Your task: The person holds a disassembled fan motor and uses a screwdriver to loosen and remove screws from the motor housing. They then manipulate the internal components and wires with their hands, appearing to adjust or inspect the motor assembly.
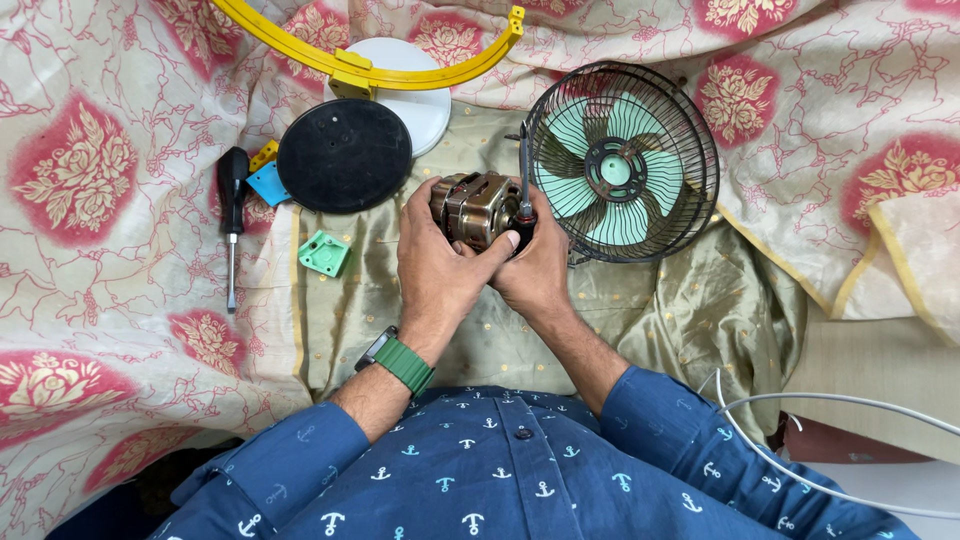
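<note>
Left hand (pixel 437 262) is closed around the near side of the fan motor (pixel 474 208), thumb laid across toward the other hand. Right hand (pixel 535 268) is wrapped on the black handle of a screwdriver (pixel 524 178), whose shaft stands up away from the body, long axis roughly vertical in the view; the tip appears to meet the motor's right edge, though the contact point is not clear. The motor sits above the olive cloth (pixel 640 310), at centre, its copper windings facing up. Just right of it lies the caged fan head (pixel 622 162), green blades showing. To the left: a black disc (pixel 343 155), a green bracket (pixel 325 253), a second screwdriver (pixel 232 220) pointing toward the body.
</note>
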